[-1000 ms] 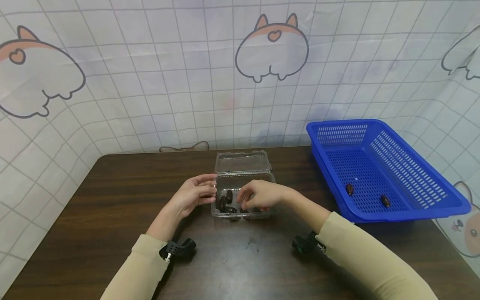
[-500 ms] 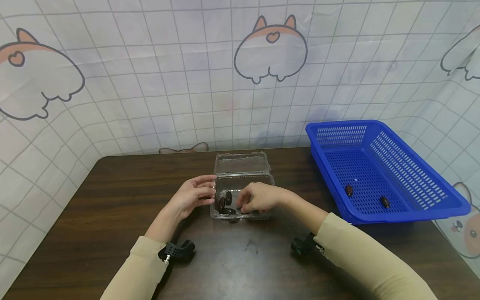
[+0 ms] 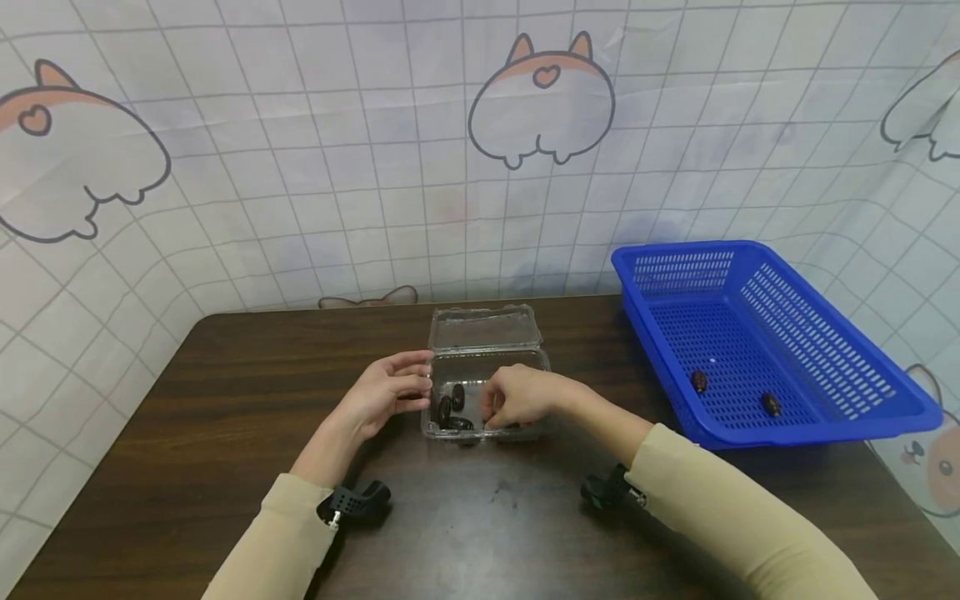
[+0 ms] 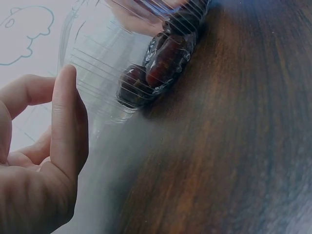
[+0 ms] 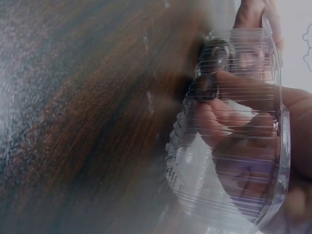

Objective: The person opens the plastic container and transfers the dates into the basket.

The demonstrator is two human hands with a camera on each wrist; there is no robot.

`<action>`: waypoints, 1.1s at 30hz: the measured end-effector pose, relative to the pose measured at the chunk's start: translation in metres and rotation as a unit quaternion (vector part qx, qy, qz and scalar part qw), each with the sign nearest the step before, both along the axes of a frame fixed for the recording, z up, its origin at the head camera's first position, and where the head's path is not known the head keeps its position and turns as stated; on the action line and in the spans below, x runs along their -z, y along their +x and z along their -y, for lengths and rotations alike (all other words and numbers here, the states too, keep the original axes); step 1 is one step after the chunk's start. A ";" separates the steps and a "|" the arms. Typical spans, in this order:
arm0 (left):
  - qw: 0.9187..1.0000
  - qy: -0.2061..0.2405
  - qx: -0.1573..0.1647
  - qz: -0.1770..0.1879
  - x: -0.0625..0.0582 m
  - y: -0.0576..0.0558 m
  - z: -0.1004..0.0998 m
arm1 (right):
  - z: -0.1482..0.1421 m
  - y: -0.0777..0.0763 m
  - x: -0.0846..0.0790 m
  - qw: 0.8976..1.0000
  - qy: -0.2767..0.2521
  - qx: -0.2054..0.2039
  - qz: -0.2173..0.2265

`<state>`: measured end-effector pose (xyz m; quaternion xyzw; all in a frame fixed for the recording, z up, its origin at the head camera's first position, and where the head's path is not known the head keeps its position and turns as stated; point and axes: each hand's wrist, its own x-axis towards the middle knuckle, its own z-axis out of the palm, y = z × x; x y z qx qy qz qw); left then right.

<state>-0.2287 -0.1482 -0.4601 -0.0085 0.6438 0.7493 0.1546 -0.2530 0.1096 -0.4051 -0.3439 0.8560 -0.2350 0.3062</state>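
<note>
A clear plastic clamshell box stands on the table with its lid folded back. Several dark brown dates lie at its left end; through the wall, the left wrist view shows dates that look glossy, as if in clear wrap. My left hand rests its fairly straight fingers against the box's left side. Inside the box, my right hand has its fingers bent down, and the fingertips pinch a date near the front wall. That date is mostly hidden in the head view.
A blue plastic basket sits at the right, with two dates on its floor. The dark wooden table ends at a white grid-patterned cloth behind. Black straps are on both wrists.
My right hand has shifted slightly right and down inside the box, its fingertips closing in on a date by the front wall. The left hand stays at the box's side.
</note>
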 end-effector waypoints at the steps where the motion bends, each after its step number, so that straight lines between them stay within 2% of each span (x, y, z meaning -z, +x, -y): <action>1: 1.000 0.001 0.000 0.000 0.000 0.000 0.000 | 0.000 0.000 0.000 1.000 -0.001 -0.002 -0.001; 8: 1.000 0.000 -0.003 -0.004 -0.003 0.002 -0.001 | 0.000 -0.001 0.004 1.000 0.000 0.002 -0.002; 15: 1.000 -0.003 -0.009 -0.002 -0.003 0.003 -0.002 | 0.004 -0.001 0.002 1.000 0.009 -0.014 -0.013; 26: 1.000 -0.005 -0.010 -0.002 -0.002 0.004 -0.001 | 0.006 -0.001 -0.001 0.999 0.029 -0.021 0.000; 33: 1.000 -0.005 -0.015 0.000 -0.003 0.004 -0.002 | 0.005 -0.006 -0.003 1.000 -0.011 -0.009 0.005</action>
